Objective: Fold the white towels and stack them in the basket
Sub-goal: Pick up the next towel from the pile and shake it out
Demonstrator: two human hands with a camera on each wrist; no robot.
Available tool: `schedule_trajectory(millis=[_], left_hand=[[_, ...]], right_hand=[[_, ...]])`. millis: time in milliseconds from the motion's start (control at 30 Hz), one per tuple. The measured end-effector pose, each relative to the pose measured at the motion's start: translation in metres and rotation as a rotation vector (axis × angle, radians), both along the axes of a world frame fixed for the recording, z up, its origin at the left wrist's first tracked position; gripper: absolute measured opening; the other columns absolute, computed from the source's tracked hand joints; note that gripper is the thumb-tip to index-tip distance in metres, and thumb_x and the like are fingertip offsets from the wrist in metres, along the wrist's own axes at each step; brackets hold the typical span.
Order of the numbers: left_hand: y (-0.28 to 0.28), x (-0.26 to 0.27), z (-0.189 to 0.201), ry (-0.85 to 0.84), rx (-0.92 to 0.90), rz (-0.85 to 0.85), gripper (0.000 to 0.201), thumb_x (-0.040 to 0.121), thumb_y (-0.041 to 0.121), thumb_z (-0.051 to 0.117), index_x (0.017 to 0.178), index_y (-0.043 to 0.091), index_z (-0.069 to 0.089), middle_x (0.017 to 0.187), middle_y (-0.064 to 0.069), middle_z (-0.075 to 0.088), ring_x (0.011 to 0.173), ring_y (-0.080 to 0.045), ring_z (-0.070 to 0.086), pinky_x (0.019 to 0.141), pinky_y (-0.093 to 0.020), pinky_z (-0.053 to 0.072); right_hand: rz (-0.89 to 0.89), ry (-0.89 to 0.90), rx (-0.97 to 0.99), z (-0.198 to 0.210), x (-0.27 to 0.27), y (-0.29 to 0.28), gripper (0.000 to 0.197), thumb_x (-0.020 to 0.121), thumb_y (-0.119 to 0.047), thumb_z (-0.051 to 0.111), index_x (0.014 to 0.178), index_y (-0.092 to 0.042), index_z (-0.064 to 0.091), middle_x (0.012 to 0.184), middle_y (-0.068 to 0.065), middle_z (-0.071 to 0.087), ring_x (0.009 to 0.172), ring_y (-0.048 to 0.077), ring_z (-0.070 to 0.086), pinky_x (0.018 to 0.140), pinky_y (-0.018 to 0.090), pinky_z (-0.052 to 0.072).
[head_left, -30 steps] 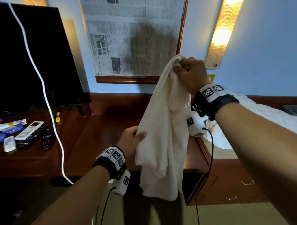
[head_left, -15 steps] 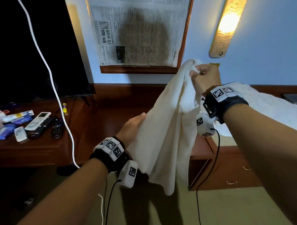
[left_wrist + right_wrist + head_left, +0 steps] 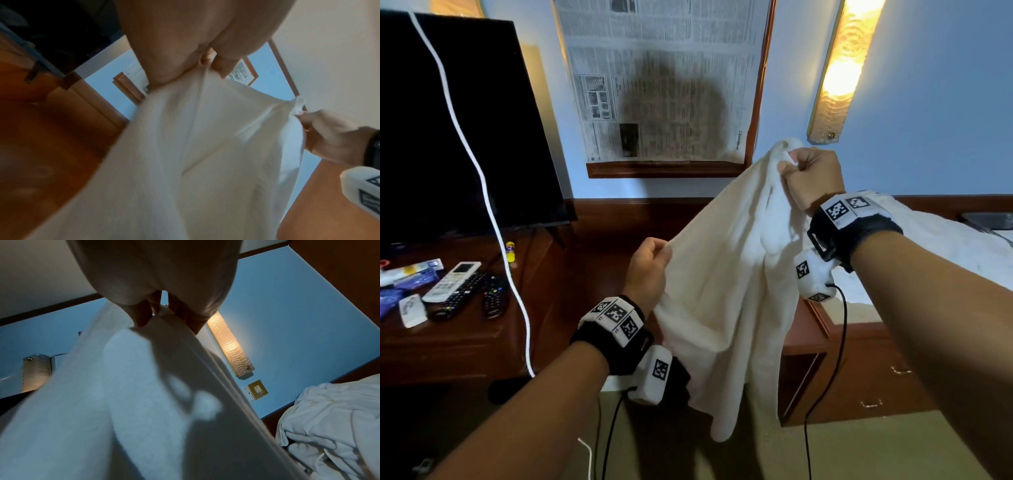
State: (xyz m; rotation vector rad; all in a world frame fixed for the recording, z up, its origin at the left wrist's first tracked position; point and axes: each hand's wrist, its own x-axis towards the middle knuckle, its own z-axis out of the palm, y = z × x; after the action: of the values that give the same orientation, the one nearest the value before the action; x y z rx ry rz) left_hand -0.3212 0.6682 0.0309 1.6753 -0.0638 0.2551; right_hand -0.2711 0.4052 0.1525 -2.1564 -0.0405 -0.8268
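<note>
A white towel [image 3: 726,291] hangs in the air in front of me, held up between both hands. My right hand [image 3: 810,178] grips a bunched top corner, high and to the right. Lower and to the left, my left hand [image 3: 650,263] pinches the towel's left edge. The left wrist view shows the towel [image 3: 185,162] stretched from my left fingers [image 3: 220,66] to the right hand [image 3: 329,138]. In the right wrist view my fingers [image 3: 144,316] curl round the towel [image 3: 123,394]. No basket is in view.
A wooden desk [image 3: 585,274] stands behind the towel, with a dark TV [image 3: 448,130], several remotes [image 3: 458,291] and a white cable [image 3: 482,192] on the left. More white cloth [image 3: 945,240] lies on the bed at right. A lit wall lamp [image 3: 842,68] hangs above.
My left hand went from touching the towel with an open palm to pinching its edge. The right hand dropped a little, and the towel now spreads wider between the hands.
</note>
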Motion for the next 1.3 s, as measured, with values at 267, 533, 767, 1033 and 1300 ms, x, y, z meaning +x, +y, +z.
schedule_trajectory(millis=[267, 533, 767, 1033, 1300], left_hand=[[0.012, 0.012, -0.003, -0.054, 0.764, 0.098, 0.018, 0.083, 0.009, 0.054, 0.087, 0.025, 0.046, 0.09, 0.006, 0.047, 0.08, -0.024, 0.051, 0.07, -0.035, 0.042], [0.034, 0.015, -0.026, 0.202, 1.084, 0.058, 0.017, 0.082, 0.013, 0.052, 0.083, 0.028, 0.045, 0.087, 0.009, 0.052, 0.078, -0.021, 0.054, 0.064, -0.035, 0.041], [0.045, 0.034, -0.015, -0.275, 0.992, -0.129, 0.022, 0.083, 0.021, 0.045, 0.079, 0.029, 0.065, 0.095, 0.011, 0.055, 0.088, -0.02, 0.052, 0.076, -0.04, 0.047], [0.039, 0.058, -0.008, 0.109, 1.467, 0.058, 0.052, 0.09, 0.073, 0.045, 0.077, 0.023, 0.048, 0.079, 0.009, 0.057, 0.078, -0.02, 0.057, 0.064, -0.031, 0.037], [0.045, 0.089, -0.025, -0.03, 0.535, 0.481, 0.016, 0.088, 0.021, 0.073, 0.102, 0.02, 0.066, 0.086, -0.006, 0.068, 0.085, -0.029, 0.061, 0.078, -0.033, 0.046]], right_hand=[[-0.09, 0.021, -0.063, 0.005, 0.012, -0.015, 0.042, 0.091, -0.015, 0.058, 0.055, -0.029, 0.043, 0.064, -0.004, 0.041, 0.07, 0.021, 0.042, 0.074, 0.026, 0.037], [-0.311, 0.181, -0.098, -0.004, 0.032, -0.05, 0.028, 0.092, -0.019, 0.058, 0.116, -0.014, 0.072, 0.129, 0.011, 0.063, 0.119, 0.033, 0.057, 0.103, 0.037, 0.045], [-0.367, 0.281, -0.149, -0.015, 0.046, -0.082, 0.027, 0.092, -0.017, 0.056, 0.112, -0.01, 0.072, 0.118, 0.02, 0.067, 0.113, 0.04, 0.059, 0.098, 0.04, 0.048], [-0.309, 0.349, -0.191, -0.039, 0.066, -0.094, 0.025, 0.091, -0.017, 0.056, 0.108, -0.008, 0.072, 0.115, 0.02, 0.068, 0.111, 0.039, 0.06, 0.097, 0.036, 0.047], [-0.205, 0.436, -0.214, -0.063, 0.073, -0.118, 0.013, 0.09, -0.016, 0.057, 0.087, -0.011, 0.069, 0.089, 0.014, 0.063, 0.094, 0.034, 0.06, 0.078, 0.026, 0.039]])
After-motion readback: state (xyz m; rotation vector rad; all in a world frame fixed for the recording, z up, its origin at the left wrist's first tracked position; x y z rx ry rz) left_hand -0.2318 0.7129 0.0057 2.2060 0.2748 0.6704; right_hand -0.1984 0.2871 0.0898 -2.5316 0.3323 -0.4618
